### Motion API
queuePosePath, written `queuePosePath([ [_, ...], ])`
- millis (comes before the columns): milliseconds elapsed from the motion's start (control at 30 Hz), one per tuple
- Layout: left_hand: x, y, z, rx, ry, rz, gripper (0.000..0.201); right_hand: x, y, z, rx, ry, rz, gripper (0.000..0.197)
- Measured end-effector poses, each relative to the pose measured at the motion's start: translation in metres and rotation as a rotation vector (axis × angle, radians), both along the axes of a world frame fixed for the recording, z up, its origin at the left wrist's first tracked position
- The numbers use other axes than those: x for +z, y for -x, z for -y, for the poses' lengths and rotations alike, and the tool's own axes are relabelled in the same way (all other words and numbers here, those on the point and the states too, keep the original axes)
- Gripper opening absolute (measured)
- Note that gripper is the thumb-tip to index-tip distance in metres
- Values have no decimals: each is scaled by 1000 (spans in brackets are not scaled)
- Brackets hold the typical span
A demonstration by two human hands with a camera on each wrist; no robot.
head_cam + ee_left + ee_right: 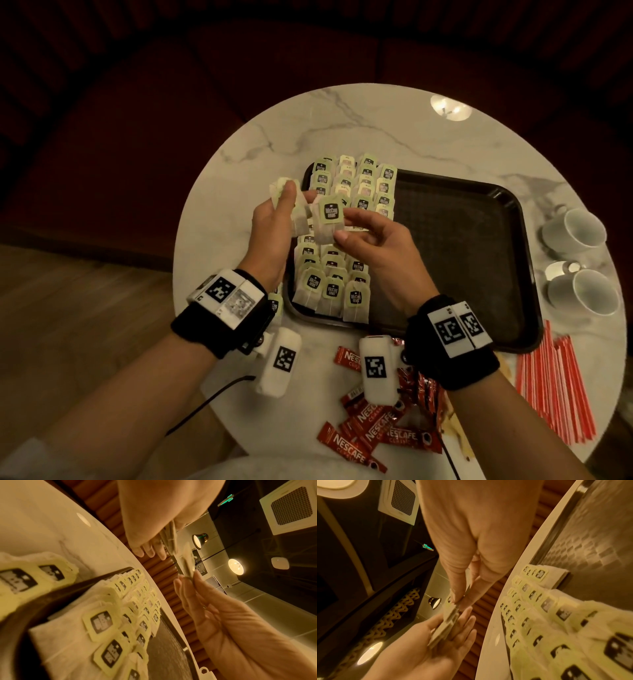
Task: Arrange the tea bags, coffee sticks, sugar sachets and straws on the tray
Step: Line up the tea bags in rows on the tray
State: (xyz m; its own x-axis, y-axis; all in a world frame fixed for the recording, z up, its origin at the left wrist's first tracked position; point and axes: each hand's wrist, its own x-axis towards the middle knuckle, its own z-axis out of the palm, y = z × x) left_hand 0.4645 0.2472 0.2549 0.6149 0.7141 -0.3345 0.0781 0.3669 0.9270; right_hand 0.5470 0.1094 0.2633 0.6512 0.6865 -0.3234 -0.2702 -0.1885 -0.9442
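McCoy teas tea bag (pixel 330 214) between both hands; Nescafé Classic coffee sticks (pixel 376 425) nearby.

Dark brown tray (pixel 479 212) on table: left part filled with overlapping rows of tea bags (pixel 330 270), green-and-black tags up. One tea bag (pixel 329 219) lifted above rows, small stack of tea bags (pixel 291 202) held at tray's left edge. Red coffee sticks (pixel 376 425) scattered near tray's front edge. Red-and-white straws (pixel 555 387) bundled front right of it.
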Motion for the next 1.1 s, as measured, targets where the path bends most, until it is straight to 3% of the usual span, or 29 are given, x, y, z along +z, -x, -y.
queuePosePath([
  [300,6,2,4,-177,6,107,13,1,-10,4,-75,-68,-7,15],
  [467,12,4,8,-241,28,203,27,-1,-11,8,-71,-73,-2,16],
  [633,9,3,7,-241,-9,173,7,1,-10,10,-66,-80,65,18],
  [833,14,3,8,-308,148,188,7,2,-11,11,-114,-89,60,17],
  [1100,11,1,7,-282,127,144,9,-2,-13,19,-88,-41,77,15],
])
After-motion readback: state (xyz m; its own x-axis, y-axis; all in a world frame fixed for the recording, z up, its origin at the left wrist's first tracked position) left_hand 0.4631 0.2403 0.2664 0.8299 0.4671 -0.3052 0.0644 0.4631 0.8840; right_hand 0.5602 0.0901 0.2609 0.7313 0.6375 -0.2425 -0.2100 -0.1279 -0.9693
